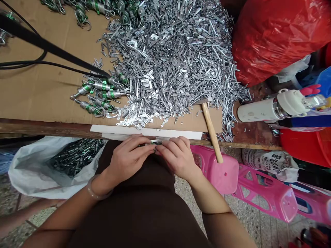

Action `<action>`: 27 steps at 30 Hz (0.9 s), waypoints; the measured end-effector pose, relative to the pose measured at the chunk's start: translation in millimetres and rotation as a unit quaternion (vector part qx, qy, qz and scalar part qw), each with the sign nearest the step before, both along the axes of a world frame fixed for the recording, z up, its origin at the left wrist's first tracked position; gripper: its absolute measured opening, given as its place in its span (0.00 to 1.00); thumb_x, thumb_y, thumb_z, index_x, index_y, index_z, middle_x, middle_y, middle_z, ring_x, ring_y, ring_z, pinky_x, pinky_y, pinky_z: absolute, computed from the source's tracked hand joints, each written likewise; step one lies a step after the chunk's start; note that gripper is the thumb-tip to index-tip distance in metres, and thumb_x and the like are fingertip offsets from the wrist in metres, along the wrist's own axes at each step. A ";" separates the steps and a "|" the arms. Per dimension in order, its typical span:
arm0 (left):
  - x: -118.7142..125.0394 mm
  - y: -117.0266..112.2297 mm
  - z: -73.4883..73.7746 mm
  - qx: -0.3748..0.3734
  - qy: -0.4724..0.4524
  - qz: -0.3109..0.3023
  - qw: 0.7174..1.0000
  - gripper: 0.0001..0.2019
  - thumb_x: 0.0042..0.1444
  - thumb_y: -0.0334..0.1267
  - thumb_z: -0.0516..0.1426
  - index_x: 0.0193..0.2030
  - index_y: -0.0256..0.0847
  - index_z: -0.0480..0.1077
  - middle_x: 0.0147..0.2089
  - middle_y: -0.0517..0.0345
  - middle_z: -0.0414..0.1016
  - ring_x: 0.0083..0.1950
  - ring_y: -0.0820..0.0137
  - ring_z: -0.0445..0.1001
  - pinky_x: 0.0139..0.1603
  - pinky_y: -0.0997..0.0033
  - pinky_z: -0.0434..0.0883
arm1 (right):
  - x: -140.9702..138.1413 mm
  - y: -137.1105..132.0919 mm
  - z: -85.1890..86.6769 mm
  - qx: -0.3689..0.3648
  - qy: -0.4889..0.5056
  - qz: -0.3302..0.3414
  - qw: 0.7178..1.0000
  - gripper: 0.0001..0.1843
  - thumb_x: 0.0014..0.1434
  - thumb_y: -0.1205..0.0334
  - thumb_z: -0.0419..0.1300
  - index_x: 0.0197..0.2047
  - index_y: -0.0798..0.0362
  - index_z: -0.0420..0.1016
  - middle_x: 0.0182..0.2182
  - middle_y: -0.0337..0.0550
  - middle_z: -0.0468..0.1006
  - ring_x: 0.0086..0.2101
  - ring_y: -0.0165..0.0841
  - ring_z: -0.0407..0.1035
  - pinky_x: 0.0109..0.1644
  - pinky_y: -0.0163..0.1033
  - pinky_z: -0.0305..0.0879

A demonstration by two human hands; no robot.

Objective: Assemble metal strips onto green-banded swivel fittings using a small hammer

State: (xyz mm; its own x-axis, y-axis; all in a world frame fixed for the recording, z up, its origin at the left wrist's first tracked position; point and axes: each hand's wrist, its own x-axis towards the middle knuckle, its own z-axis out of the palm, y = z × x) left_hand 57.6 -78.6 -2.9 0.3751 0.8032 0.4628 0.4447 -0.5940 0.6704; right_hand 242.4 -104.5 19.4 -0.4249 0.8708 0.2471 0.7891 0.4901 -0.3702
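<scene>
Just below the table edge, my left hand [129,155] pinches one end of a small metal fitting [155,141] with a bit of green on it. My right hand [178,155] has its fingertips closed on the fitting's other end. Most of the piece is hidden by the fingers. Beyond the hands lies a large heap of loose silver metal parts [165,62], made up of small perforated plates and pins. Left of the heap is a cluster of green-and-silver metal fittings [95,96].
A hammer [212,132] rests across the table edge, its handle jutting out. A white bottle [258,110] lies tilted at the right, below a red plastic bag [279,38]. Pink stools [223,175] stand under the table. A white sack [33,168] of dark parts sits at left.
</scene>
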 end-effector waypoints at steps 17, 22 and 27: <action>6.9 -2.7 0.9 -0.129 -0.009 0.002 0.992 0.03 0.54 0.33 0.57 0.32 0.39 0.73 0.31 0.58 0.74 0.34 0.73 0.72 0.36 0.73 0.70 | -9.0 -5.5 -8.9 -0.069 0.098 -0.126 0.985 0.08 0.60 0.64 0.54 0.38 0.46 0.75 0.33 0.38 0.78 0.35 0.32 0.68 0.43 0.42 0.57; 1.5 -1.2 -14.8 0.023 0.075 -0.023 0.997 0.05 0.55 0.32 0.57 0.39 0.40 0.71 0.35 0.59 0.77 0.38 0.71 0.73 0.52 0.62 0.68 | -7.9 5.3 -10.5 -0.192 0.105 -0.133 0.967 0.04 0.56 0.66 0.59 0.33 0.50 0.74 0.30 0.37 0.77 0.35 0.32 0.67 0.43 0.40 0.56; -6.4 5.1 -34.4 0.156 0.187 -0.043 0.969 0.13 0.54 0.38 0.59 0.47 0.47 0.69 0.44 0.60 0.77 0.49 0.65 0.71 0.63 0.50 0.56 | -9.0 15.9 -18.4 -0.263 0.107 -0.186 0.941 0.02 0.54 0.65 0.62 0.30 0.49 0.75 0.29 0.36 0.77 0.36 0.34 0.66 0.45 0.42 0.53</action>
